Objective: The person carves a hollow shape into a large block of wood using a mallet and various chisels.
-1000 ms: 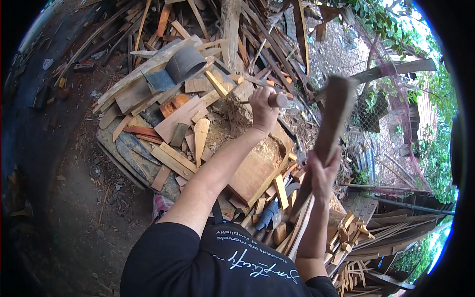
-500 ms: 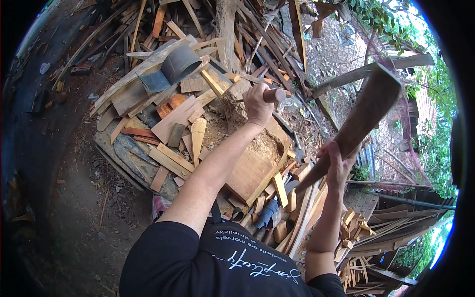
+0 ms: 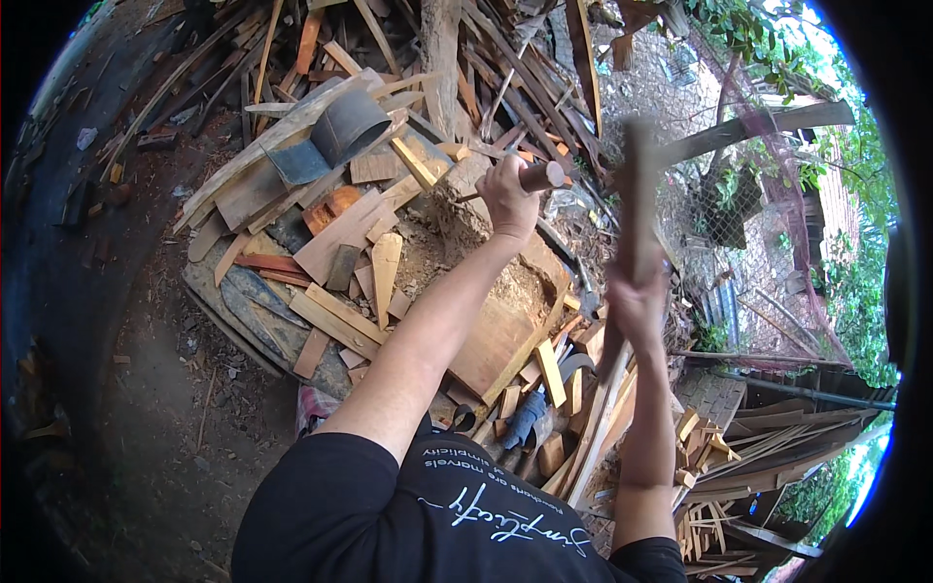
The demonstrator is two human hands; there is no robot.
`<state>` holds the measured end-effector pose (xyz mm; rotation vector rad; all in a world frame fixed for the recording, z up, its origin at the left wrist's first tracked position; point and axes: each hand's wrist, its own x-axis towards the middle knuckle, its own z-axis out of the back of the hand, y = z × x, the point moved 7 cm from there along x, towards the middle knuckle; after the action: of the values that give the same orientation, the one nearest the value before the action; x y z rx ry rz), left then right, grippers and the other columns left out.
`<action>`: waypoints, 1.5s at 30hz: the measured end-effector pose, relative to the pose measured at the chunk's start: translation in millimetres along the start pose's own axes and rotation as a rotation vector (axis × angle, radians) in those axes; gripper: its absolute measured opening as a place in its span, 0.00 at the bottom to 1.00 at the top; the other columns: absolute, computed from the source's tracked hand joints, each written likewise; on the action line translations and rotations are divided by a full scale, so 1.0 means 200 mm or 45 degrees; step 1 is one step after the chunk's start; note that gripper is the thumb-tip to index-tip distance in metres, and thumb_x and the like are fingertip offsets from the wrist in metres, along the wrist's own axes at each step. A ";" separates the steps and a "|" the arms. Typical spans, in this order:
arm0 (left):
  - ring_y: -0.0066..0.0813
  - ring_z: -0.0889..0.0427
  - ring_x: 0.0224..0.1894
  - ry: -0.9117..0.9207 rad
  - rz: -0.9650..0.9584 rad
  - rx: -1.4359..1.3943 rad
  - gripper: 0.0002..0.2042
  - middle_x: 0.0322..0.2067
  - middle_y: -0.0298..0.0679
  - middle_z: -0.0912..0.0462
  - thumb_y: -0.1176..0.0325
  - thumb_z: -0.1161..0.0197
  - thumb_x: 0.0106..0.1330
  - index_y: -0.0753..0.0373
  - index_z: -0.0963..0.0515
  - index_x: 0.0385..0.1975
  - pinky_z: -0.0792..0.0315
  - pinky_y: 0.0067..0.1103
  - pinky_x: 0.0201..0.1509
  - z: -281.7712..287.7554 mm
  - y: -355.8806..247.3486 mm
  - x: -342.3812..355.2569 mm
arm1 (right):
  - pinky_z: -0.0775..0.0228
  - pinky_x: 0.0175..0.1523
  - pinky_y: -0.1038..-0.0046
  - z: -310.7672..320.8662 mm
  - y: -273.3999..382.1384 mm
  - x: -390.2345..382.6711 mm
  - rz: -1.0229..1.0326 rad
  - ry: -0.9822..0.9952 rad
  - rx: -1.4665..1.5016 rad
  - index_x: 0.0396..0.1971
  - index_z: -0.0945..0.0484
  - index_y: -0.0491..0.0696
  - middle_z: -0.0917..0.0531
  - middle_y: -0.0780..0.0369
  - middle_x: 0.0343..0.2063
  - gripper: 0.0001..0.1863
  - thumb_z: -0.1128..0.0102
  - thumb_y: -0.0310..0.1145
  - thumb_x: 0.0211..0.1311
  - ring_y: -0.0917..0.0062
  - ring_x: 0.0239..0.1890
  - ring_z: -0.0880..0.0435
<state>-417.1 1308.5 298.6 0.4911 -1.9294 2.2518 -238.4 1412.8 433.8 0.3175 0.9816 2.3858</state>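
My left hand point(image 3: 507, 202) is closed around a chisel point(image 3: 542, 176) with a round brown wooden handle. The handle's end sticks out to the right of the fist, and a thin bit of its metal shows on the left against a rough, carved wood block point(image 3: 498, 352). Chips and dust cover the block's hollowed part. My right hand point(image 3: 637, 299) grips a long wooden club point(image 3: 638, 189), blurred by motion. The club's thick end points away from me, right of the chisel handle and apart from it in the picture.
Offcuts point(image 3: 335, 316) lie around the block on a worktop point(image 3: 243, 335). A dark curved sheet piece point(image 3: 350, 126) rests on boards at the far left. A wooden post point(image 3: 441, 68) stands behind, beside piled scrap wood point(image 3: 525, 73). A blue cloth-wrapped thing point(image 3: 526, 420) lies near me.
The club has swung left toward the chisel handle, from leaning far right to nearly straight ahead. My right hand moved slightly left with it. My left hand and the chisel stay almost in place.
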 end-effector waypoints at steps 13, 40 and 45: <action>0.36 0.30 0.34 0.302 -0.230 -0.189 0.09 0.27 0.35 0.32 0.74 0.38 0.55 0.54 0.32 0.27 0.40 0.30 0.43 0.19 -0.18 -0.29 | 0.29 0.36 0.76 0.07 -0.18 -0.22 -0.166 -0.073 0.001 0.49 0.32 0.45 0.23 0.62 0.32 0.26 0.32 0.38 0.54 0.78 0.31 0.23; 0.39 0.27 0.34 0.257 -0.212 -0.207 0.09 0.26 0.36 0.29 0.70 0.35 0.56 0.55 0.31 0.28 0.39 0.32 0.44 0.07 -0.09 -0.19 | 0.26 0.37 0.73 -0.01 -0.16 -0.44 -0.078 -0.427 0.091 0.44 0.31 0.44 0.21 0.59 0.31 0.20 0.34 0.31 0.54 0.75 0.30 0.20; 0.36 0.28 0.25 0.209 -0.028 0.051 0.11 0.22 0.36 0.30 0.67 0.34 0.59 0.56 0.33 0.26 0.35 0.31 0.35 0.19 0.19 -0.20 | 0.27 0.41 0.68 -0.11 -0.21 -0.39 -0.338 0.058 -0.327 0.53 0.32 0.45 0.19 0.53 0.37 0.32 0.29 0.41 0.50 0.72 0.38 0.20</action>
<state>-386.0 1270.0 255.5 0.3196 -1.7942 2.2438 -166.2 1381.9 387.5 0.0343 0.6777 2.2474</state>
